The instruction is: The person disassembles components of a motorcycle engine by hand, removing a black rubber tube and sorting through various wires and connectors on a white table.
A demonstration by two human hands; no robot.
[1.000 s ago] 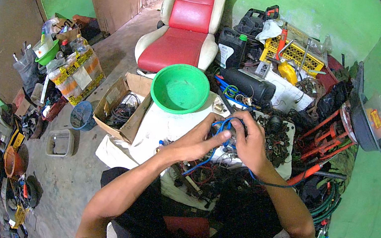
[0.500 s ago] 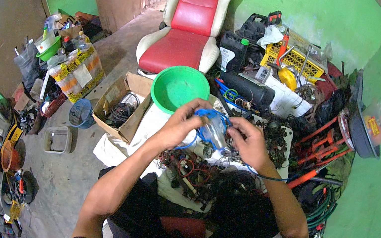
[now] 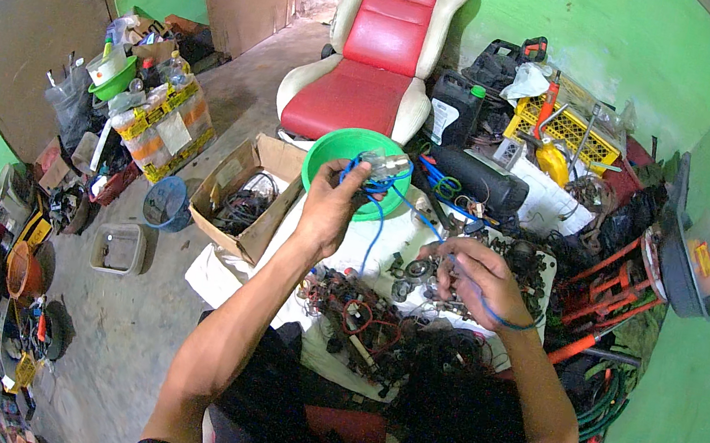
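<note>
My left hand [image 3: 331, 208] is closed on a wound blue cable [image 3: 402, 175], which is bundled around a clear, shiny plastic-looking piece [image 3: 379, 164]. This bundle is held over the green basin [image 3: 314, 151]. One loop of the cable hangs down toward the white sheet [image 3: 346, 244]. Another stretch runs across to my right hand [image 3: 483, 285], whose curled fingers have it between them, and passes on over the right wrist. Beneath both hands lies a heap of dark small parts and wires [image 3: 358, 316]. Several ring-shaped parts [image 3: 412, 273] sit beside my right fingertips.
An open cardboard box [image 3: 265, 225] with dark cables stands left of the sheet. Beyond the basin is a red and white seat [image 3: 366, 97]. At right are a black canister [image 3: 456, 112], a yellow crate [image 3: 590, 134] and a red metal stand [image 3: 618, 275]. A grey tray [image 3: 119, 248] lies on the floor.
My hands have moved apart. The left carried the cable bundle up and left over the basin; the right moved right and down, with cable stretched between them. The view has shifted slightly.
</note>
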